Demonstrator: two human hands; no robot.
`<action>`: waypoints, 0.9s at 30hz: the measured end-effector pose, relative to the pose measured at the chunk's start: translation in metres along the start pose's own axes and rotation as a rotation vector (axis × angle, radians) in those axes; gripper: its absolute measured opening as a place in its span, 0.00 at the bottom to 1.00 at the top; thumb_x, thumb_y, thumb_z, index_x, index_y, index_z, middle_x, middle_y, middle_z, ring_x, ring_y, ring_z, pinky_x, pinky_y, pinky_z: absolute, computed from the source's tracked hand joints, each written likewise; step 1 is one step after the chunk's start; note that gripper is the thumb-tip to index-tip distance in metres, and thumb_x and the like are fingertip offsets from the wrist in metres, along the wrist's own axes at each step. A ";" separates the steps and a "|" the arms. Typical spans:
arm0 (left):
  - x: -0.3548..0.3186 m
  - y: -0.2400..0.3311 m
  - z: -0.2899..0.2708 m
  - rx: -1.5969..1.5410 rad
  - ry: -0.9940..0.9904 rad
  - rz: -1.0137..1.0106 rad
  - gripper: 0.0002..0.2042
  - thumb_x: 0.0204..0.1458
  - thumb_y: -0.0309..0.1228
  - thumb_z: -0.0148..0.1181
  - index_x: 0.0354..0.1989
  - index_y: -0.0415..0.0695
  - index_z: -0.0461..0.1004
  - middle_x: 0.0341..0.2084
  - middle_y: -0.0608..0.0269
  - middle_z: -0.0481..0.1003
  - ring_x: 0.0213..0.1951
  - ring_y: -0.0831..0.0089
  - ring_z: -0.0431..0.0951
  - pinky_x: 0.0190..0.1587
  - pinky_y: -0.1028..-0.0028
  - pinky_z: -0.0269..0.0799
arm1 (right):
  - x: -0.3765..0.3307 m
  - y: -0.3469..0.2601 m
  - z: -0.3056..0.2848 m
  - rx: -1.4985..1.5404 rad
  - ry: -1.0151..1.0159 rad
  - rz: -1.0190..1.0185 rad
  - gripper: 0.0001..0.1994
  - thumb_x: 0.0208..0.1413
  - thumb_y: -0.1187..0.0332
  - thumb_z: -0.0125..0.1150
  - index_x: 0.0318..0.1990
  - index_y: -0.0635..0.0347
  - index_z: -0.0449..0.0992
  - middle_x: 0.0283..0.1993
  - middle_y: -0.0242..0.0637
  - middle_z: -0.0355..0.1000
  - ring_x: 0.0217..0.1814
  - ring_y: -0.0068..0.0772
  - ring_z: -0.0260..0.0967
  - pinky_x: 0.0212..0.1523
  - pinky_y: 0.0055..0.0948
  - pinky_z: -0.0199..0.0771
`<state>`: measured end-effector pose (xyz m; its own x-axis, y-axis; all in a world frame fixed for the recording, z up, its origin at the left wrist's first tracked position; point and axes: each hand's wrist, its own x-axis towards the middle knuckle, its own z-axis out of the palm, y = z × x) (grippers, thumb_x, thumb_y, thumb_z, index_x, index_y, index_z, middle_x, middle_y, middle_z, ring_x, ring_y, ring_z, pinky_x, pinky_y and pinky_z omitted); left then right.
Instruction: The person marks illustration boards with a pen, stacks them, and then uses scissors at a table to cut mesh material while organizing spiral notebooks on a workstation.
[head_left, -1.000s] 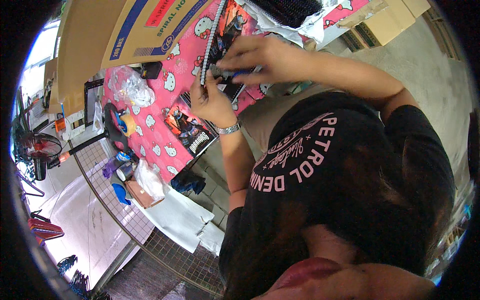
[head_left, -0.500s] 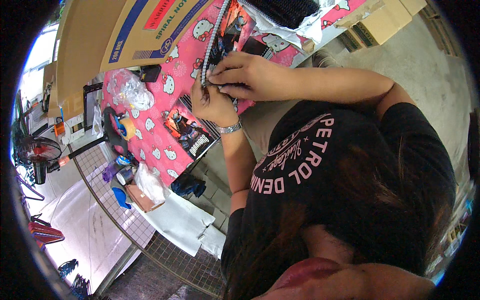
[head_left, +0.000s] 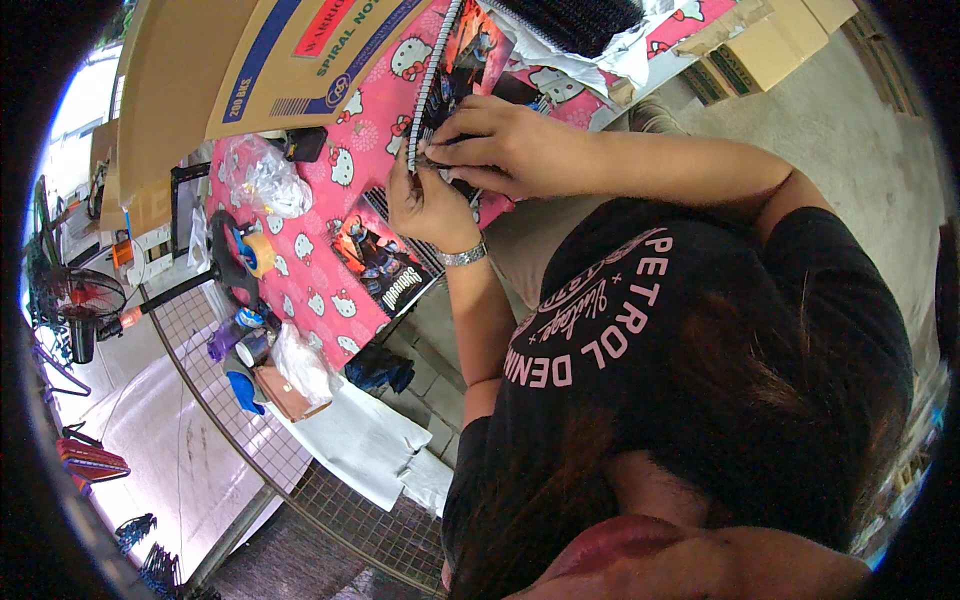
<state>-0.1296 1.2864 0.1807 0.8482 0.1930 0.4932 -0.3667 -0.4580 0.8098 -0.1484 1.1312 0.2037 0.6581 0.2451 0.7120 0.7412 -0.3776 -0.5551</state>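
A spiral notebook (head_left: 438, 98) with a dark, pictured cover is at the table's near edge, a pale coil running along its left side. At the coil's lower end, my left hand (head_left: 437, 208), with a metal-banded watch at the wrist, pinches the notebook between thumb and fingers. Across from it, my right hand (head_left: 505, 148) has its fingers bent and closed at the coil and the cover's edge; its fingertips are partly hidden. Beside my left wrist lies a stack of notebooks (head_left: 380, 258) with a red and black cover.
A pink patterned cloth (head_left: 300, 245) covers the table. A large carton (head_left: 290, 70) stands at the far left, near clear plastic bags (head_left: 268, 180) and a tape roll (head_left: 260, 255). Black coils (head_left: 580, 18) lie on white wrapping at the far side. Cartons (head_left: 765, 55) sit on the floor at right.
Both hands stay at the coil's lower end, with only slight finger movement. The whole view has shifted a little.
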 end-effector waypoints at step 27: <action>0.129 -0.064 -0.148 0.942 -0.719 -0.086 0.12 0.46 0.33 0.56 0.38 0.41 0.77 0.35 0.42 0.76 0.38 0.47 0.76 0.41 0.56 0.69 | -0.150 0.222 -0.236 -0.760 0.089 1.001 0.11 0.49 0.69 0.64 0.40 0.62 0.79 0.35 0.45 0.78 0.37 0.44 0.76 0.43 0.39 0.76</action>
<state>-0.0534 1.4685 0.2396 0.9865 -0.1392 -0.0866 -0.1273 -0.9832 0.1304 -0.1136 0.8000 0.0754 0.8531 -0.4945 0.1665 -0.3589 -0.7877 -0.5007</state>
